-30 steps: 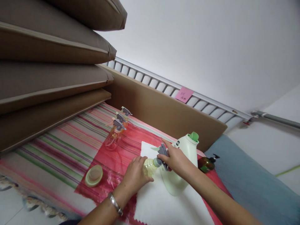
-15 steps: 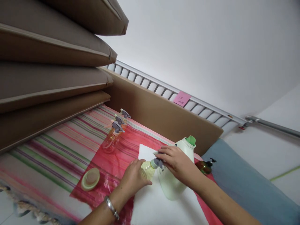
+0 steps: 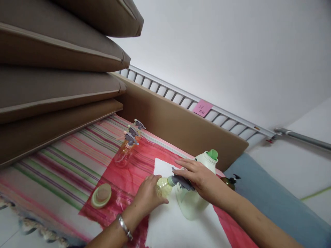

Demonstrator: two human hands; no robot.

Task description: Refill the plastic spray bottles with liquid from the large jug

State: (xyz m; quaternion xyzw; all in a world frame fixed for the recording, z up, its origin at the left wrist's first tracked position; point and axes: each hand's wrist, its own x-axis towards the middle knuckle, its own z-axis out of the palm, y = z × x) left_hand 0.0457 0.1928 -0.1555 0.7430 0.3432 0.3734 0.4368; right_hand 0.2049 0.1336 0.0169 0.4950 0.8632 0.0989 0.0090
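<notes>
My left hand point(image 3: 148, 193), with a silver bracelet at the wrist, is wrapped round a small clear spray bottle point(image 3: 163, 187) of yellowish tint. The bottle is tilted, its pale green collar toward the right. My right hand point(image 3: 201, 176) grips the grey trigger spray head point(image 3: 182, 182) at the bottle's neck, its fingers partly stretched over it. Just behind that hand stands a large pale green jug point(image 3: 190, 206) with a green spout in its uncapped mouth. Beneath the jug lies a white cloth point(image 3: 162, 229).
Several similar spray bottles point(image 3: 124, 155) stand in a row at the back left. A round green cap point(image 3: 101, 196) lies on the red sheet point(image 3: 141, 155). An amber pump bottle point(image 3: 229, 182) is at the right. Stacked cushions point(image 3: 59, 86) and a brown board point(image 3: 176, 120) border the surface.
The grey spray head has turned on the bottle's neck, and its long side now points right. My right hand has shifted slightly right with it. The left hand keeps its hold.
</notes>
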